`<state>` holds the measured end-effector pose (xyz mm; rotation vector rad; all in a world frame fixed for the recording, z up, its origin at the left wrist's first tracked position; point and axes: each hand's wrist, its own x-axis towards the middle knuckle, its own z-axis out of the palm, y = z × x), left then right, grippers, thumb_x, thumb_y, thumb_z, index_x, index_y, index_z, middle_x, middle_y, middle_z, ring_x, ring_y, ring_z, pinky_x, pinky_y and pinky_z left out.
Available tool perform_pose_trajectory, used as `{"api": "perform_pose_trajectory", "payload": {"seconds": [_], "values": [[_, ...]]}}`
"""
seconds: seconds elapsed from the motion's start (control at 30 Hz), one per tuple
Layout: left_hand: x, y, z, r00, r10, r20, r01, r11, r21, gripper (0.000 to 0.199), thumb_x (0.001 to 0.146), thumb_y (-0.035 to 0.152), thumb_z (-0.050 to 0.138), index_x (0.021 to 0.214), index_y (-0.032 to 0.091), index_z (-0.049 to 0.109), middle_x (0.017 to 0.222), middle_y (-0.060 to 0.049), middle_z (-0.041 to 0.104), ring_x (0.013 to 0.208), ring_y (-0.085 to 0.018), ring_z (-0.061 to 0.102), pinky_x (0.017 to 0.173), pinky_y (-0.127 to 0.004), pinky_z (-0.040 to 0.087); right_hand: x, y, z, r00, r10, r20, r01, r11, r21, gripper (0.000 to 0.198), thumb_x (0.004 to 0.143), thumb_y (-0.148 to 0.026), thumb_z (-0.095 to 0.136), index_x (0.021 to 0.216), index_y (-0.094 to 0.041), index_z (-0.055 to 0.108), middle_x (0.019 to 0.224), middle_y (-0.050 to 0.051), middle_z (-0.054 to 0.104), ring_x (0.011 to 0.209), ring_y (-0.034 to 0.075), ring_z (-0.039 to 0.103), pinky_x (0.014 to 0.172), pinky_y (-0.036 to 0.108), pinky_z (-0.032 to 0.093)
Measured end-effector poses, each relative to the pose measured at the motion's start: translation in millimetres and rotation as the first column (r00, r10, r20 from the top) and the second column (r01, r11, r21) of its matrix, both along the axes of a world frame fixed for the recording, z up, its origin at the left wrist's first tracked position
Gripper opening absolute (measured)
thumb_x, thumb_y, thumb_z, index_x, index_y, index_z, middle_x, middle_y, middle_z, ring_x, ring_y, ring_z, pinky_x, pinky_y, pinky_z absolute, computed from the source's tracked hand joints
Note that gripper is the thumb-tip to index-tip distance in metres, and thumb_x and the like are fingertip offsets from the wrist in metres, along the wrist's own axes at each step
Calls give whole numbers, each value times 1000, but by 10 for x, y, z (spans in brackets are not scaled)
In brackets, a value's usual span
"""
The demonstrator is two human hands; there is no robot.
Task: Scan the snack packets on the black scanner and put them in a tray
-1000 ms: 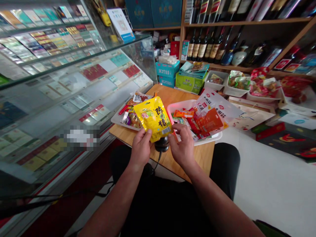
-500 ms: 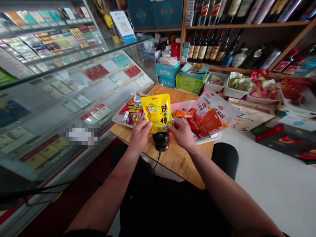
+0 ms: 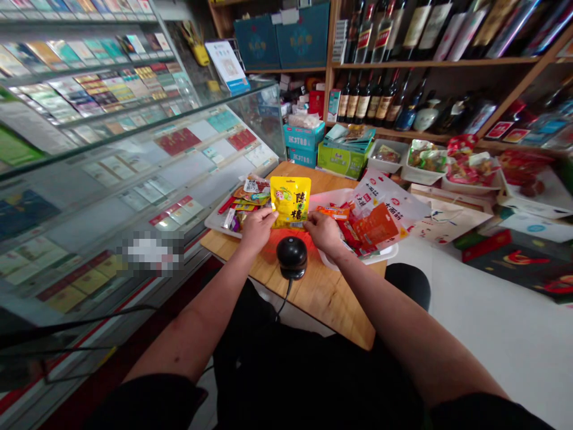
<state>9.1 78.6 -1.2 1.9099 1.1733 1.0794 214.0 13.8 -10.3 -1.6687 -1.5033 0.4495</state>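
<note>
Between my two hands a yellow candy packet (image 3: 290,200) stands upright, its printed front toward me. The fingers of my left hand (image 3: 258,228) pinch its lower left edge. My right hand (image 3: 324,232) is closed on the lower right corner. Just below, on the wooden table, sits a black scanner (image 3: 291,257) with a cable running toward me. Red light falls on the table beyond it. To the left is a tray (image 3: 215,222) of mixed snack packets; on the right, another white tray (image 3: 388,253) holds red and orange packets (image 3: 375,226).
A glass display counter (image 3: 170,149) with flat packs runs along the left. Behind the wooden table (image 3: 340,304) stand a green box (image 3: 339,160) and teal boxes (image 3: 302,146). Several snack bins (image 3: 423,173) line the right, under shelves of bottles (image 3: 385,101).
Both hands have carried the yellow packet forward, away from me and past the scanner. More of the scanner now shows, and red light appears on the table.
</note>
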Motion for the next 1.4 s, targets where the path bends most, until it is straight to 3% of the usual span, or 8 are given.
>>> {"api": "perform_pose_trajectory", "payload": {"seconds": [0.23, 0.6, 0.73, 0.87, 1.13, 1.4], "values": [[-15, 113, -211, 997, 19, -80, -18, 1000, 9, 35, 91, 42, 54, 88, 13, 74, 73, -3, 64, 69, -15, 52, 66, -25, 39, -8, 123, -204, 1000, 7, 7, -5, 981, -196, 11, 89, -23, 58, 84, -17, 65, 71, 2, 67, 63, 12, 61, 61, 20, 39], [-50, 106, -342, 996, 33, -88, -35, 999, -25, 33, 89, 41, 56, 90, 14, 75, 80, -4, 68, 73, -17, 55, 68, -26, 40, 26, 159, -338, 977, 52, 206, -6, 976, -217, 14, 88, -18, 58, 87, -15, 72, 85, 9, 73, 76, 16, 66, 67, 22, 42], [-37, 133, -315, 993, 13, -118, -16, 1000, -27, 35, 90, 43, 55, 90, 15, 75, 73, -2, 65, 67, -16, 52, 63, -26, 37, 32, 176, -344, 990, 32, 139, 1, 972, -236, 10, 88, -19, 59, 86, -16, 69, 80, 6, 72, 71, 15, 65, 65, 21, 42], [29, 148, -188, 996, -10, -89, 10, 1000, -6, 31, 89, 40, 58, 93, 15, 76, 79, -3, 69, 68, -16, 55, 64, -27, 39, 70, 170, -292, 998, 37, 44, -27, 976, -216, 7, 85, -18, 59, 81, -17, 64, 67, 2, 68, 62, 13, 64, 62, 19, 41], [261, 173, -13, 998, -62, -29, 61, 998, -34, 25, 88, 37, 60, 96, 16, 70, 89, -5, 70, 76, -17, 59, 68, -26, 42, 310, 134, -44, 1000, 15, -2, -16, 993, -118, 11, 84, -16, 54, 77, -16, 62, 66, 0, 66, 58, 12, 61, 57, 20, 40], [605, 209, 45, 993, -111, 35, 113, 991, -73, 22, 85, 30, 65, 99, 15, 70, 93, -6, 72, 82, -19, 65, 76, -30, 48, 611, -3, 176, 974, -201, 108, 206, 978, -30, 17, 84, -21, 56, 84, -18, 72, 78, 4, 71, 71, 17, 64, 67, 25, 43]]}}
